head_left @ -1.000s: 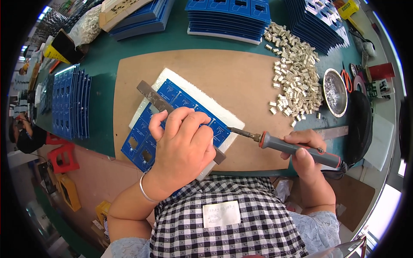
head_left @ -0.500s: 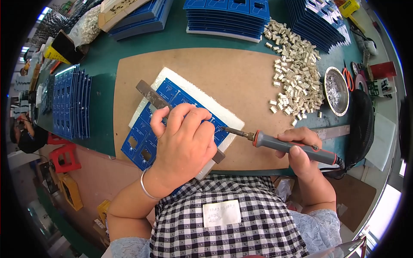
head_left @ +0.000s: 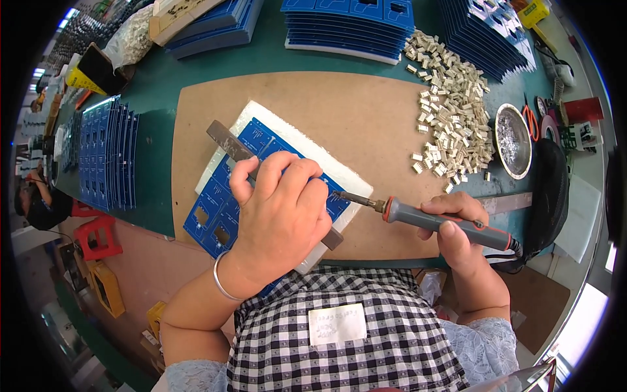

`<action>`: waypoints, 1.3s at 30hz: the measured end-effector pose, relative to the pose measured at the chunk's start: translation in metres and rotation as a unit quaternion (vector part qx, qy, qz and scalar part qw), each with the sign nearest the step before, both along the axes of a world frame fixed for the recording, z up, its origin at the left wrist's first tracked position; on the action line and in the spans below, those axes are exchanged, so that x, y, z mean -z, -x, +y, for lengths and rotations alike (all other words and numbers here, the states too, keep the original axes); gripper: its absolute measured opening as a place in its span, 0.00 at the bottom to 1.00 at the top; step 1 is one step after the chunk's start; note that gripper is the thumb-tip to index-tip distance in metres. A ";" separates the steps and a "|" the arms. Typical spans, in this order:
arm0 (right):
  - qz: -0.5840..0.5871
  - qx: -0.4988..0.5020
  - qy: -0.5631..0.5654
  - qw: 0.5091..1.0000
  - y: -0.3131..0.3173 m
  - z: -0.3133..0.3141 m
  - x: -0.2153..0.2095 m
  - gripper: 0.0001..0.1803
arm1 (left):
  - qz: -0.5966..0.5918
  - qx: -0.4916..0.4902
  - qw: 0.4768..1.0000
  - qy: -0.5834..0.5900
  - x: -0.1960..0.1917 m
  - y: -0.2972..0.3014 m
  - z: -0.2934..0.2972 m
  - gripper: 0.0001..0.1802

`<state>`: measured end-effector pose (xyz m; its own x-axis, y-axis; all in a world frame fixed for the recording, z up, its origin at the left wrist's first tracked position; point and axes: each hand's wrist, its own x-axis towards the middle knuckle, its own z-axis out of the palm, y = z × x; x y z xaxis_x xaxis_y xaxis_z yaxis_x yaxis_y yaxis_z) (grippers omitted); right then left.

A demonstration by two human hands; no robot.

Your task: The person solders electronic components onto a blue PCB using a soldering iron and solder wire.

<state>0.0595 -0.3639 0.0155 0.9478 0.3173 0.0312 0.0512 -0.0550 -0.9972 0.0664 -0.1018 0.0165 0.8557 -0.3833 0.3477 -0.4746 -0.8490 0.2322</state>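
A blue circuit board panel (head_left: 208, 208) with cut-outs lies slanted on a white foam slab (head_left: 320, 160). Across the panel runs a dull metal bar (head_left: 228, 140). My left hand (head_left: 281, 199) rests over bar and panel, fingers bent and drawn together; its thumb and whatever it may hold are hidden. In my right hand (head_left: 457, 225) is a grey soldering iron (head_left: 431, 219) with orange trim, gripped by the handle. The iron's tip meets the panel near its right corner, just beside my left fingers.
Brown board (head_left: 366, 104) covers the green table. White connectors (head_left: 450, 111) lie heaped to the right, near a metal bowl (head_left: 513, 140) and orange-handled scissors (head_left: 532, 123). Stacked blue panels (head_left: 349, 32) stand at the back, with more panels (head_left: 104, 153) at left. A black pouch (head_left: 550, 193) lies far right.
Hardly anything differs. My left fingers have shifted very slightly, and the iron's tip stays at nearly the same spot on the panel.
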 end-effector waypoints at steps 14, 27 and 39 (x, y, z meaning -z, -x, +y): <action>0.002 0.007 -0.006 1.000 -0.001 0.003 0.002 0.18 | 0.016 -0.006 1.000 0.004 -0.001 -0.002 0.000 0.08; 0.012 0.038 -0.025 0.999 0.005 0.000 0.003 0.17 | -0.036 -0.047 0.997 0.058 -0.025 0.014 0.051 0.05; -0.032 0.062 0.022 0.997 0.004 0.005 -0.010 0.18 | -0.006 -0.207 0.906 0.368 0.006 0.057 0.117 0.06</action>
<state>0.0552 -0.3588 0.0255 0.9766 0.1993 0.0814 0.1043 -0.1076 -0.9887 0.0089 0.0155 0.0108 0.8676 0.3101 0.3886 -0.1562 -0.5720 0.8053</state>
